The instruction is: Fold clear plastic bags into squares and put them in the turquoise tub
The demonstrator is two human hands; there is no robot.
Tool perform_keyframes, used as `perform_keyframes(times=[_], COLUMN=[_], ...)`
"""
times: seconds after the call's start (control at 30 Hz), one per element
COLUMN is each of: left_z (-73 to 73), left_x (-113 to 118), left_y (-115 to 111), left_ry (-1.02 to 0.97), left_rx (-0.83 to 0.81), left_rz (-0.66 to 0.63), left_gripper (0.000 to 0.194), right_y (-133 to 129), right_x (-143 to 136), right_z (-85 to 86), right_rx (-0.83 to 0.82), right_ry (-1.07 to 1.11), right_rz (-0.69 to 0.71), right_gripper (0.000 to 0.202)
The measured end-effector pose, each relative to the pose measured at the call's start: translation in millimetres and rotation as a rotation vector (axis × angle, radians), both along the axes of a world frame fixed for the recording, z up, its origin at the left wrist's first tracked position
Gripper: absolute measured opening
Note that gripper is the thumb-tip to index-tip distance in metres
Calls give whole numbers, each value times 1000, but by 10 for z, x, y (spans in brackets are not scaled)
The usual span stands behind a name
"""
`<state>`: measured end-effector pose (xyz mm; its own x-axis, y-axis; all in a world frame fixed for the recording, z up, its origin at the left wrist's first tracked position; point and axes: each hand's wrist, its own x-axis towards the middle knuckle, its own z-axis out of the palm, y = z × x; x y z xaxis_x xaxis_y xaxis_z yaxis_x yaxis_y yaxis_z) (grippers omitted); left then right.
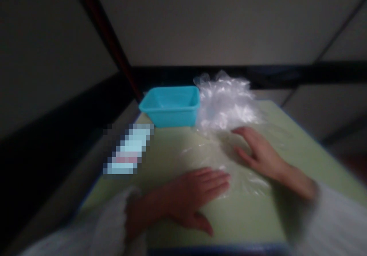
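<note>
A clear plastic bag (206,150) lies spread on the pale green tabletop in front of me. My left hand (197,191) rests flat on its near part, fingers stretched to the right and thumb apart. Above the right side of the bag is my right hand (259,150), thumb and fingers parted, with nothing visible between them. Whether it touches the plastic I cannot tell. Just beyond my hands sits a loose heap of crumpled clear plastic bags (229,103). The picture is dim and somewhat blurred.
An open turquoise plastic basin (174,116) stands at the back left, against the heap. A pixelated light-blue rectangle (132,149) covers something at the table's left edge. The green table (292,141) has a blue rim, and walls rise behind it and to the left.
</note>
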<state>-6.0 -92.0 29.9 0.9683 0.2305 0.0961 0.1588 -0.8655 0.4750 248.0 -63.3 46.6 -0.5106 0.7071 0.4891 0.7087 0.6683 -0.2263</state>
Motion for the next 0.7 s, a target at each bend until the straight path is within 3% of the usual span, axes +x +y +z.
perform_keyframes(times=[0.13, 0.27, 0.47, 0.7], left_z=[14, 62, 56, 16], left_x=[5, -16, -114, -92], left_y=[-6, 10, 148, 149], left_ry=[16, -19, -144, -181], left_rx=[53, 196, 494, 530], left_rz=[-1, -2, 172, 120], left_gripper=[79, 75, 53, 52], right_y=[-14, -26, -60, -62], right_x=[-4, -50, -67, -100], right_z=[-21, -100, -95, -89], right_rx=[-105, -232, -239, -244], right_ry=[53, -19, -65, -162], right_rz=[12, 23, -82, -137], right_gripper=[22, 31, 38, 39])
